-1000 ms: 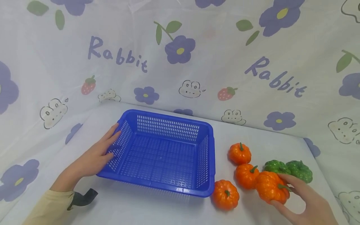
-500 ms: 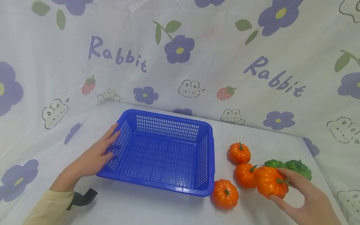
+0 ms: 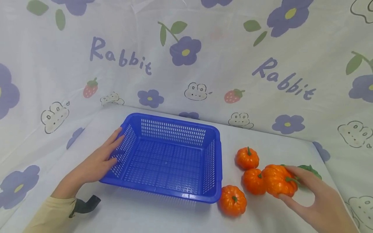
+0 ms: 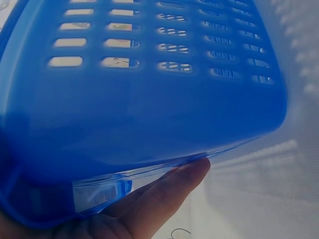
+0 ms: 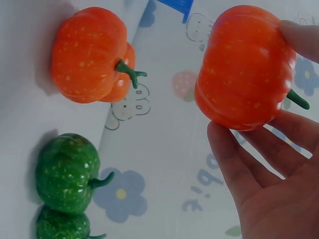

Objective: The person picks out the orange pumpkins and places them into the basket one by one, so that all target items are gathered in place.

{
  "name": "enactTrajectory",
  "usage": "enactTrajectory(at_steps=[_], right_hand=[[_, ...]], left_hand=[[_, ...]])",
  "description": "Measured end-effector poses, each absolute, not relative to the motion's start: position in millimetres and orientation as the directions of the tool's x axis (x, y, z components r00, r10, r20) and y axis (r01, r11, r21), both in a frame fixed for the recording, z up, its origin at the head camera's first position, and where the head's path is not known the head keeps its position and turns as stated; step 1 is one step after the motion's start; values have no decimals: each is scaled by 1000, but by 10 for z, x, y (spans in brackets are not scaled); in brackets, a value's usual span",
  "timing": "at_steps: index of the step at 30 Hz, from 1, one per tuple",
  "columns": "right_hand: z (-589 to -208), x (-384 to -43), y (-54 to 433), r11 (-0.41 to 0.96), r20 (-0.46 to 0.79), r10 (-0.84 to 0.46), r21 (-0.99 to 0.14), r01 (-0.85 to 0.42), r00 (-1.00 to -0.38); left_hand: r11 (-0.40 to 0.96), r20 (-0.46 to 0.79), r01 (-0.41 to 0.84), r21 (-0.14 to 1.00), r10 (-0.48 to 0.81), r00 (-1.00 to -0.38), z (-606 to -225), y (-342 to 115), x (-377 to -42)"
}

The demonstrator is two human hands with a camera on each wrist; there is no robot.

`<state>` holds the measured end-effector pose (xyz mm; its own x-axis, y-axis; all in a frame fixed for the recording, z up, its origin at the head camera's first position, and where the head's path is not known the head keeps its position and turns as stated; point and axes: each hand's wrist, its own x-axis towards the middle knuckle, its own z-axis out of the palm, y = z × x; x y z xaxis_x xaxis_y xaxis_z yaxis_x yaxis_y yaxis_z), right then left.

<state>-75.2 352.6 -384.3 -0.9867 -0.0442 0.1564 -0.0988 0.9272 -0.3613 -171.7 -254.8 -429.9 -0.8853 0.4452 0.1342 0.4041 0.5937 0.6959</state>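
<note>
My right hand [image 3: 323, 202] holds an orange toy pumpkin [image 3: 276, 182] between thumb and fingers, its green stem pointing toward the palm. In the right wrist view this pumpkin [image 5: 244, 67] is up off the table. A blue plastic basket [image 3: 186, 195] with slotted walls stands to the left, nothing inside it. Against its left wall rests my left hand [image 3: 97, 161], fingers stretched out; in the left wrist view the fingers [image 4: 164, 199] lie along the basket's outside. Three other orange pumpkins, at the back [image 3: 247, 158], middle [image 3: 252, 183] and front [image 3: 232, 201], sit right of the basket.
Two green pumpkins [image 5: 67, 172] lie on the white table behind the right hand, mostly covered in the head view. A black strap piece [image 3: 87, 204] sticks out by the left sleeve. A printed cloth wall [image 3: 163, 77] rises behind the table.
My right hand has raised the orange pumpkin, moving it away from me and slightly left; it now covers more of the green pumpkins. The left hand and basket stay in place.
</note>
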Motion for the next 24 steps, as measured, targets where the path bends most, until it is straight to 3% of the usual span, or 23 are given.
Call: enactTrajectory(at_steps=[24], right_hand=[[-3662,-896,3464,893,261,-145,-382,-240,-954]], left_hand=[[593,138,409,693,448,-883,-4301,-2547,-1711]])
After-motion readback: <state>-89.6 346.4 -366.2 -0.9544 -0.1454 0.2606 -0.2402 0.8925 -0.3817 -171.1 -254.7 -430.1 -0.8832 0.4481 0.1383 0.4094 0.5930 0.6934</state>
